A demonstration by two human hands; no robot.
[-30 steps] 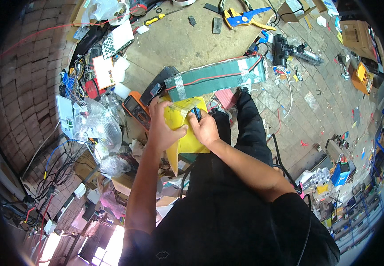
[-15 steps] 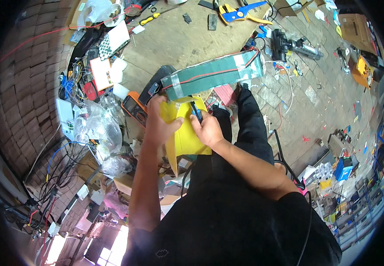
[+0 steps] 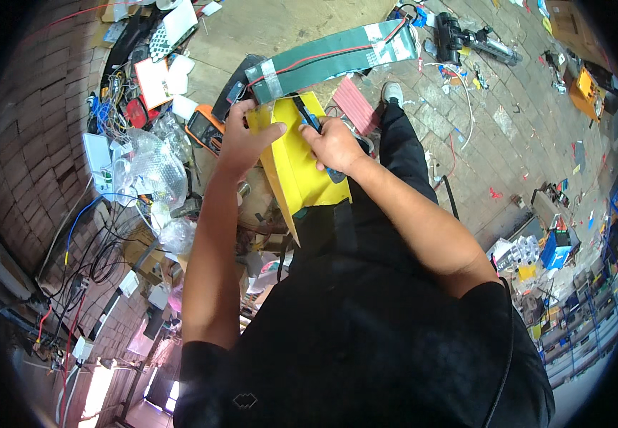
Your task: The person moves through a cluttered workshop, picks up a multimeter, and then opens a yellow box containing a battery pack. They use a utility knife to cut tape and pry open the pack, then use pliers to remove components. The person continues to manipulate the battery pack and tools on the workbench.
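A folded yellow sheet (image 3: 305, 175), stiff like plastic or card, lies in front of me with one flap standing up along its left side. My left hand (image 3: 243, 146) is closed on the upper left part of this sheet, thumb on its inner face. In my right hand (image 3: 339, 148) is a blue and black utility knife (image 3: 307, 114), its dark front end pointing up and left over the sheet's far edge. Whether the blade touches the sheet I cannot tell. Just beyond lies a long green wrapped pack (image 3: 330, 58) with a red wire and clear tape.
Left of my hands are an orange multimeter (image 3: 204, 128), bubble wrap (image 3: 155, 171) and tangled cables (image 3: 105, 235). A pink ribbed piece (image 3: 356, 105) lies beside my leg. Farther right, a black vacuum-like tool (image 3: 451, 39) rests on the brick floor, with scattered scraps around.
The view has shifted, so the pack and bench things sit higher in the picture. The right hand keeps the knife, more of whose handle shows, and the left still holds the sheet.
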